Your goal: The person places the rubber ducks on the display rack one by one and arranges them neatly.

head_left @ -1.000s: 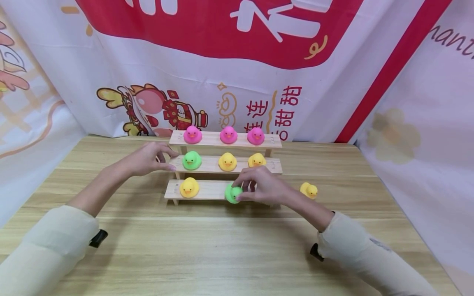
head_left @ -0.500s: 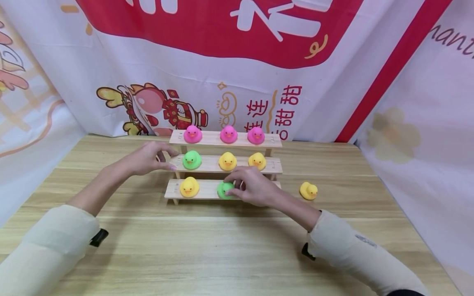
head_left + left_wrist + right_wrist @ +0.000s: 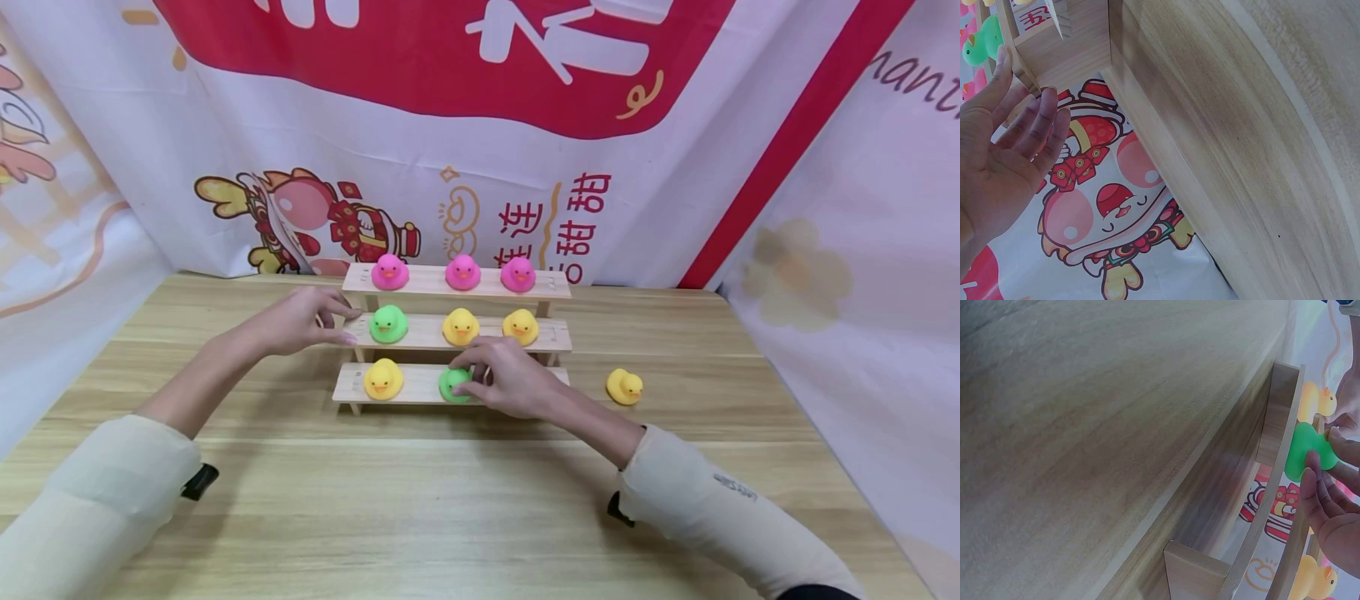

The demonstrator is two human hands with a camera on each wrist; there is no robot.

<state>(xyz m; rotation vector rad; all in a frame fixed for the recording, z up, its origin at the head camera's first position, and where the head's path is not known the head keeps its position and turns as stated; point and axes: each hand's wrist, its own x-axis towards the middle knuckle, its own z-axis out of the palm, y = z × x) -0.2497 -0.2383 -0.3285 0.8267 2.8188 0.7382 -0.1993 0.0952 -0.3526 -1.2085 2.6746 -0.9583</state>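
Note:
My right hand [image 3: 517, 379] pinches a green rubber duck [image 3: 451, 387] between thumb and fingers at the middle of the lowest shelf [image 3: 422, 383] of a three-tier wooden display rack. In the right wrist view, that green duck [image 3: 1299, 450] sits against the shelf board. At the rack's left end, my left hand [image 3: 303, 321] grips the end of the middle shelf [image 3: 424, 335], thumb in front and fingers behind. Close to its thumb stands another green duck [image 3: 388, 325]. A yellow duck [image 3: 384, 380] sits left on the lowest shelf.
Two yellow ducks, one at the middle [image 3: 461, 328] and one at the right [image 3: 521, 327], share the middle shelf. Pink ducks [image 3: 462, 273] line the top shelf. Another yellow duck [image 3: 625, 387] lies on the table [image 3: 420, 517] right of the rack. A printed cloth [image 3: 420, 142] hangs behind.
My right hand has moved left along the lowest shelf with the green duck, slowing to a small shift in the last half second. The left hand has stayed in place.

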